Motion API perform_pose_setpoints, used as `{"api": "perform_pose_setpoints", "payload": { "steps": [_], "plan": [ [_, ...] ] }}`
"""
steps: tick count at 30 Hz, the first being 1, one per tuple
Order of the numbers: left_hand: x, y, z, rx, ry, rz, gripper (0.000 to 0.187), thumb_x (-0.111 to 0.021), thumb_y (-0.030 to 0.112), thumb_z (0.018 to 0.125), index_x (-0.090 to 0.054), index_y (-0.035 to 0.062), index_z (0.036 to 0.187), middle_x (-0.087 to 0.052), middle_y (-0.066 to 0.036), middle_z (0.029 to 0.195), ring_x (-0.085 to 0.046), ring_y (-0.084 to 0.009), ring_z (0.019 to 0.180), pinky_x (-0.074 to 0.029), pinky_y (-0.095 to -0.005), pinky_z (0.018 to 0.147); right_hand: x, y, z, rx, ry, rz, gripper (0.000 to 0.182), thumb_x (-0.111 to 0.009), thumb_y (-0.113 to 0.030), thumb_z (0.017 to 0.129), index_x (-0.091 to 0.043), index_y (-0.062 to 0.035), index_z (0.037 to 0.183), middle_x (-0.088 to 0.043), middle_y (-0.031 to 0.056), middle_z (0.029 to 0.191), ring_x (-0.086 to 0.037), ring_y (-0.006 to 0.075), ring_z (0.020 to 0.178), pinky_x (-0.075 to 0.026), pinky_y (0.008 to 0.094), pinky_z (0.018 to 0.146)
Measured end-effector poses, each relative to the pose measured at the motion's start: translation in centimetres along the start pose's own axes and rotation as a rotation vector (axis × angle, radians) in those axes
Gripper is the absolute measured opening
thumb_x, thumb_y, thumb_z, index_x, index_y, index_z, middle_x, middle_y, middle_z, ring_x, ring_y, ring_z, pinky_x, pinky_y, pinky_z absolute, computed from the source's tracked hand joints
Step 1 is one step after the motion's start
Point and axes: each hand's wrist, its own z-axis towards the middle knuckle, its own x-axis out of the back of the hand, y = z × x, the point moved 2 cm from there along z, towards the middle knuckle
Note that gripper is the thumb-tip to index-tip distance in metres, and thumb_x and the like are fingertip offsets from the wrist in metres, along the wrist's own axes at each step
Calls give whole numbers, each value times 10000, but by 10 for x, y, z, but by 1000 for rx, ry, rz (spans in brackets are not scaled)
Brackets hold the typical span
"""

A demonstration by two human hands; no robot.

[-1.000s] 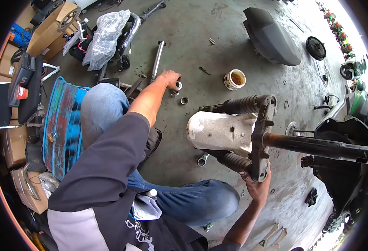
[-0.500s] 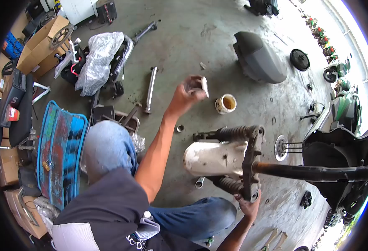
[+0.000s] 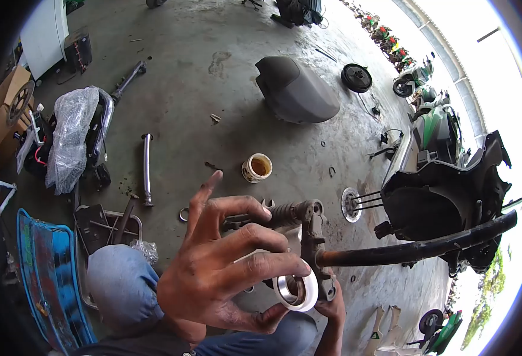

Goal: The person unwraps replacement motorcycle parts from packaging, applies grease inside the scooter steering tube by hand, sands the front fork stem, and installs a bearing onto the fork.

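My left hand (image 3: 213,267) is close to the camera, pinching a shiny silver metal ring (image 3: 297,291) between thumb and fingertips. The little finger stands away from the others. Behind the ring lies a scooter front fork (image 3: 313,231) with coil springs and a long dark steering stem (image 3: 415,249). My right hand (image 3: 331,304) grips the near end of the fork's bracket, and its fingers are partly hidden. Much of the fork's pale body is covered by my left hand. An open tub (image 3: 257,168) of yellow-brown grease stands on the floor beyond the hand.
Another metal ring (image 3: 184,214) and a chrome tube (image 3: 147,169) lie on the floor to the left. A grey plastic scooter cover (image 3: 296,89) sits farther back. At right are a brake disc (image 3: 350,204) and black body panels (image 3: 445,202). A blue metal rack (image 3: 50,279) stands at left.
My left hand has come from near the grease tub toward the camera, bringing the ring in front of the fork. The view has shifted right; my right hand still holds the fork.
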Motion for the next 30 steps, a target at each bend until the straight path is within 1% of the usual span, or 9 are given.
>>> {"api": "perform_pose_setpoints", "payload": {
  "steps": [2,4,8,12,17,21,24,28,30],
  "plan": [
    [-4,-10,2,25,-42,-38,565,-902,328,522,-722,203,1043,-685,-1,950,-551,-331,1106,-245,-628,1132,3,-3,-2,-14,28,-114,683,-948,-195,606,-670,-23,1205,-661,120,1262,-591,253,1209,-417,389,1088],
    [-11,-24,1,29,-53,-45,579,-902,318,518,-720,197,1055,-684,-17,962,-552,-330,1101,-254,-622,1121,11,7,-3,25,-47,-316,833,-942,-103,626,-546,-30,1355,-649,87,1288,-621,197,1173,-482,362,1036],
    [-15,-43,0,35,-115,-203,653,-885,271,494,-692,181,1111,-679,-43,964,-555,-329,1078,-314,-588,1082,17,12,-7,-75,-38,-278,820,-974,-149,607,-577,-24,1314,-665,94,1239,-632,216,1145,-490,378,1016],
    [-39,-105,-1,373,-15,117,565,-839,256,628,-657,149,1152,-672,-30,1104,-537,-315,1158,-357,-481,1080,16,-2,-12,-172,-32,-363,718,-970,-154,578,-639,-16,1201,-660,103,1197,-640,244,1108,-495,390,986],
    [-95,-249,-56,839,-201,368,573,-852,313,703,-637,137,1204,-658,-66,1266,-502,-315,1288,-314,-572,1126,15,-9,-6,-108,-68,-357,757,-972,-157,565,-630,-13,1225,-674,103,1193,-645,238,1092,-494,382,989],
    [-111,-297,-110,1082,-165,434,626,-877,350,690,-629,150,1229,-637,-78,1301,-478,-343,1326,-267,-698,1130,18,3,0,-35,-143,-386,901,-1002,-208,577,-556,-22,1338,-686,121,1231,-645,229,1123,-500,376,991],
    [-105,-316,-134,1098,-67,538,719,-880,365,680,-620,125,1306,-618,-113,1344,-493,-345,1311,-356,-616,1078,16,0,4,-24,-142,-293,905,-1004,-223,577,-556,-18,1336,-695,110,1211,-649,210,1104,-506,363,972],
    [-108,-308,-141,1011,-113,786,824,-873,423,716,-546,126,1412,-574,-118,1363,-445,-380,1356,-327,-664,1122,16,1,9,39,-168,-188,893,-997,-261,581,-574,18,1316,-670,127,1240,-632,215,1117,-487,371,985],
    [-114,-274,-104,850,12,317,813,-810,470,814,-501,102,1470,-611,-137,1311,-490,-348,1334,-389,-502,1133,16,1,9,22,-168,-125,887,-988,-289,588,-584,47,1303,-652,140,1253,-617,220,1126,-473,374,997]
  ]
}}
